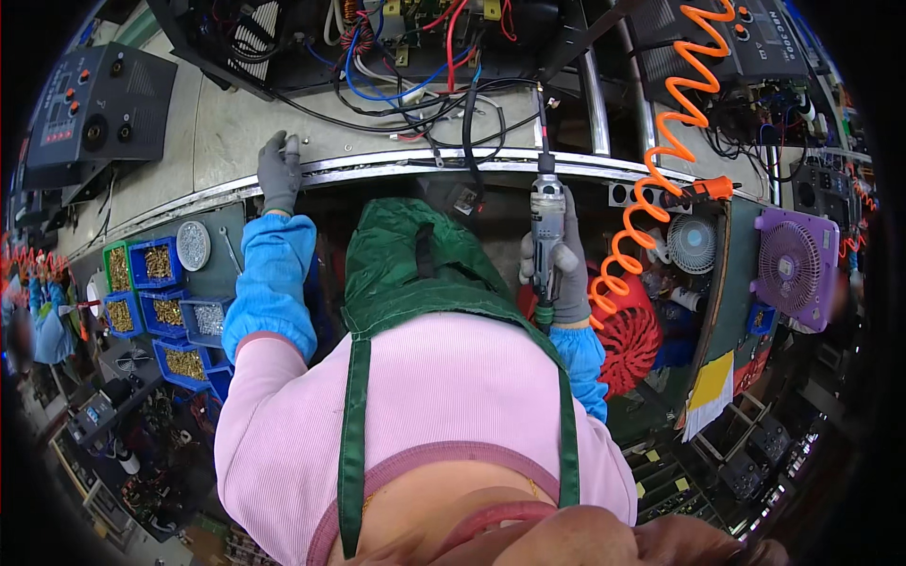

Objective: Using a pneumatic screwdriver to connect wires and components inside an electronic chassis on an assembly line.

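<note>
My right hand (564, 269), in a grey glove, is wrapped round a silver power screwdriver (547, 222). Its long bit points away from me, and the tip reaches over the metal-edged bench (222, 156). At the bench's front edge is my left hand (280, 174), also gloved, with its fingers slightly bent and the fingertips apart. Nothing shows between them. A few small metal parts (347, 147) lie just to its right. Beyond both hands stands an opened machine (425, 42) with bare coils, and loose black, blue, white and red wires (406, 99) trail from it onto the bench.
Blue bins of brass fasteners (159, 262), a round dish of small parts (193, 245) and a wrench (230, 250) are at left. A dark machine (104, 108) stands far left. At right hang a coiled orange hose (675, 94), a red fan (628, 344) and a purple fan (793, 269).
</note>
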Available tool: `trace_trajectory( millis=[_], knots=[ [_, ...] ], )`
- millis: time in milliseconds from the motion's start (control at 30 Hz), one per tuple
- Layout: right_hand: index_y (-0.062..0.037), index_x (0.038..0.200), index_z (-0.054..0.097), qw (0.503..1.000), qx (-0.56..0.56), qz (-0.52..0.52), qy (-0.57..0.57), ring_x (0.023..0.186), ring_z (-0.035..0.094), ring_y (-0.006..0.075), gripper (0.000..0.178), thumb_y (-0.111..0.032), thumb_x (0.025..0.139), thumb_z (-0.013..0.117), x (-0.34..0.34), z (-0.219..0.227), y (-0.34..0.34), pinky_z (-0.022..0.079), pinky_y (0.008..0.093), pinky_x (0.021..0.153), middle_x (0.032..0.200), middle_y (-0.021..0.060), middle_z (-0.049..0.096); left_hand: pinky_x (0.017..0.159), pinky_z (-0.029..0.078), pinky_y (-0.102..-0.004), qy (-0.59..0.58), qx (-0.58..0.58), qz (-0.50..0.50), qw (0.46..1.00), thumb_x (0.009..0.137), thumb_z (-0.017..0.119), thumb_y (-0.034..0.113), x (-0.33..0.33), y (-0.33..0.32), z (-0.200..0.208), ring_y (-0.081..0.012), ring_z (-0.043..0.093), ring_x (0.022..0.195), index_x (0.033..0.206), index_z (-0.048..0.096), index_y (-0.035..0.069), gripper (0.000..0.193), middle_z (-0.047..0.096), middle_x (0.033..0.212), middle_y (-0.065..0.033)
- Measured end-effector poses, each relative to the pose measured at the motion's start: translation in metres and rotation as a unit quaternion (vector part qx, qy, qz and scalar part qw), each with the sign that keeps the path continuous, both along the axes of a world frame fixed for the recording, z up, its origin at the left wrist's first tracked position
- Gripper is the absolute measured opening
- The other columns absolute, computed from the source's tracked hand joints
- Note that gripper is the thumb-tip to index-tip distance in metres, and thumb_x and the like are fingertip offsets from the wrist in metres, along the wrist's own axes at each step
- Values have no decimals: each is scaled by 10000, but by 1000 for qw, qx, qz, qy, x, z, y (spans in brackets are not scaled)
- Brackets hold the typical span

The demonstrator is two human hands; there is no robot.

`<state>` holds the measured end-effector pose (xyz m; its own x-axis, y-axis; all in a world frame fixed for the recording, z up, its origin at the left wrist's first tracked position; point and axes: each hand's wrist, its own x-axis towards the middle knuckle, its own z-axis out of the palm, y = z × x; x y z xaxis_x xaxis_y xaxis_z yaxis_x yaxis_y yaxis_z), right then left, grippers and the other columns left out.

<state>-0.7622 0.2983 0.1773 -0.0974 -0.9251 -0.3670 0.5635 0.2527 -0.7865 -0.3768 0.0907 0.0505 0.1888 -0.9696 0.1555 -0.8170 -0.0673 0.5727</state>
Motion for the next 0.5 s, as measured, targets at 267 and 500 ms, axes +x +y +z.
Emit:
trace_trajectory(
  millis=[267,500],
  knots=[
    [-185,1451,130,998,23,-29,41,533,536,135,1046,-472,609,681,-5,5,19,475,240,447,759,97,536,694,474,-255,344,2,-130,930,898,564,232,-106,19,70,-125,593,756,1068,608,16,278,624,868,-66],
    [-180,1452,124,998,21,-49,41,532,545,138,1056,-465,607,690,-2,6,26,476,239,445,765,97,539,658,490,-294,72,-295,-160,939,839,639,232,-163,-27,138,-221,625,724,951,678,98,179,640,835,-109]
  ],
)
